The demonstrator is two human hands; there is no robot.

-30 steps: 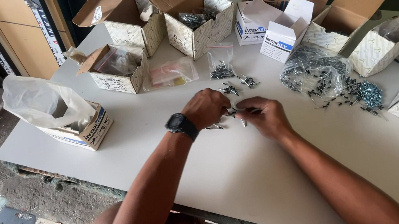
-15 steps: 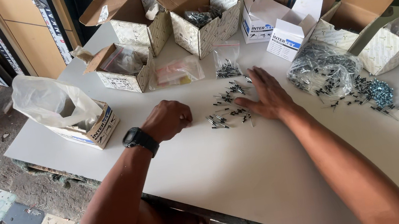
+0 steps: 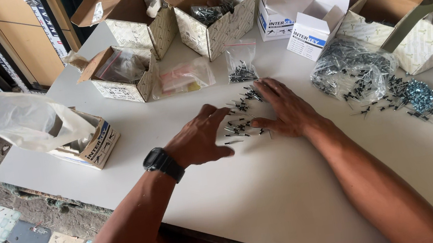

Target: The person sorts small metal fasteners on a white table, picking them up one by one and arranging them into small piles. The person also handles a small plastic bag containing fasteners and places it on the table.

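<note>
A scatter of small dark screws [image 3: 241, 124] lies on the white table [image 3: 272, 187] between my two hands. My left hand [image 3: 201, 138], a black watch on its wrist, is flat and open, its fingertips at the left edge of the screws. My right hand [image 3: 283, 110] lies spread and palm down on the right side of the scatter, touching the screws. Neither hand holds anything that I can see. A small clear bag of screws [image 3: 240, 64] lies just beyond the scatter.
Open cardboard boxes [image 3: 212, 19] line the table's far side. A large clear bag of screws [image 3: 352, 70] and loose blue screws [image 3: 418, 95] lie at the right. A box with a plastic liner [image 3: 67, 135] stands at the left edge.
My left hand has opened from a fist and moved right to the screws. My right hand has stayed spread on the scatter, drawing slightly nearer.
</note>
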